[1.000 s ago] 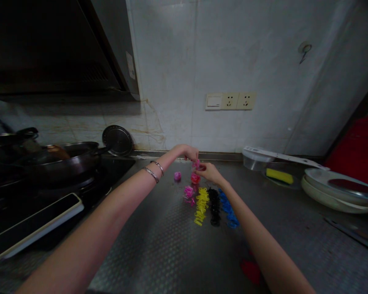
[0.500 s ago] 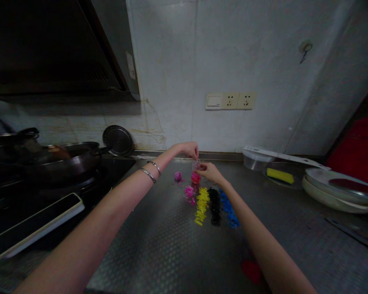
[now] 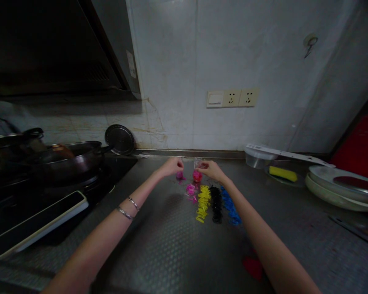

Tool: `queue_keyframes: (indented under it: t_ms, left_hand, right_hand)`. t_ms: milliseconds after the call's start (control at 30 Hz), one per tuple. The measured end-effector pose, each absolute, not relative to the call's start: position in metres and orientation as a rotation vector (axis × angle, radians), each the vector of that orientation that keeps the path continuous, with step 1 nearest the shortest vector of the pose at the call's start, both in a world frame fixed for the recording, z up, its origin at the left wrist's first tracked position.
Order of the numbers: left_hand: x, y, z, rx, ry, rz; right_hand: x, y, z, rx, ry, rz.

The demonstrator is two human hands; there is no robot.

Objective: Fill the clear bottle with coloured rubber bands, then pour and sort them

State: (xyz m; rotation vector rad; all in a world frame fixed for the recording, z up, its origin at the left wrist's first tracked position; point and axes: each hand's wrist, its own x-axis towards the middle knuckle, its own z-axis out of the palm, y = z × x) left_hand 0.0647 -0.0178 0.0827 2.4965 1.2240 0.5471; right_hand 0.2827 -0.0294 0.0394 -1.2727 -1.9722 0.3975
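Two bracelets circle the wrist of my left hand [image 3: 171,166], whose fingers are pinched just over a small purple clump of bands [image 3: 180,175]. Whatever is between those fingertips is too small to make out. My right hand [image 3: 212,170] grips a small clear jar [image 3: 198,163] standing upright, with pink and red bands [image 3: 197,176] in its lower part. In front of the jar lies a loose pink pile of rubber bands [image 3: 190,190]. Beside it run rows of yellow rubber bands [image 3: 203,203], black rubber bands [image 3: 216,205] and blue rubber bands [image 3: 231,208].
On the left are a hob with a dark pan [image 3: 70,163] and a white-edged flat device [image 3: 41,222]. At right stand a clear plastic tub [image 3: 257,158], a yellow sponge [image 3: 283,173], stacked bowls [image 3: 340,192] and a knife-like tool [image 3: 354,230]. A red object [image 3: 252,267] lies near my right forearm.
My left hand has come down and left from above the jar's mouth to the purple clump. My right hand has stayed on the jar. The view has shifted slightly.
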Motion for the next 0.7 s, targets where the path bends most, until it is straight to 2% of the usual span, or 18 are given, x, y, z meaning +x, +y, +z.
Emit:
queue_keyframes:
  t_ms: [133,267,700]
  left_hand:
    - [0.044,-0.026,0.044,2.467,1.346,0.377]
    - [0.043,-0.028,0.025,2.459,1.356,0.355]
    - [0.069,-0.018,0.024,2.583,1.378,0.362]
  right_hand:
    - [0.283,-0.028,0.038,-1.293,-1.968,0.370]
    - [0.282,-0.030,0.040,-1.304,-1.969,0.350]
    - [0.280,-0.035,0.043,-1.313,-1.955,0.347]
